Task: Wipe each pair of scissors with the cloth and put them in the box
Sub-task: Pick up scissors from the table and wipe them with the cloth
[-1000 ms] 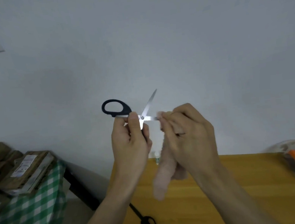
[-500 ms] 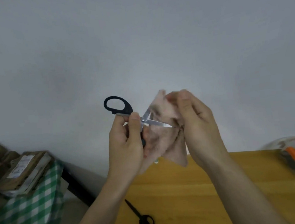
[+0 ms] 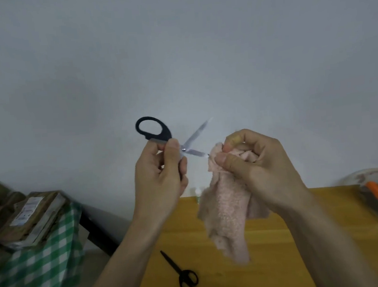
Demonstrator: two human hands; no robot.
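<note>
Over the yellow table (image 3: 284,249) your left hand (image 3: 161,175) grips the open black-handled scissors (image 3: 159,134) while your right hand (image 3: 258,164) pinches the pink cloth (image 3: 229,220) on one blade tip, so probably wipe the other blade next.

There is one view only, from a wide-angle camera worn on the person's head. It faces forward and a little down toward a pale wall (image 3: 198,51), which fills the upper part above the yellow wooden surface (image 3: 272,250). The camera sits close over that surface, whose near part lies low in view, its far edge meeting the wall.
</note>
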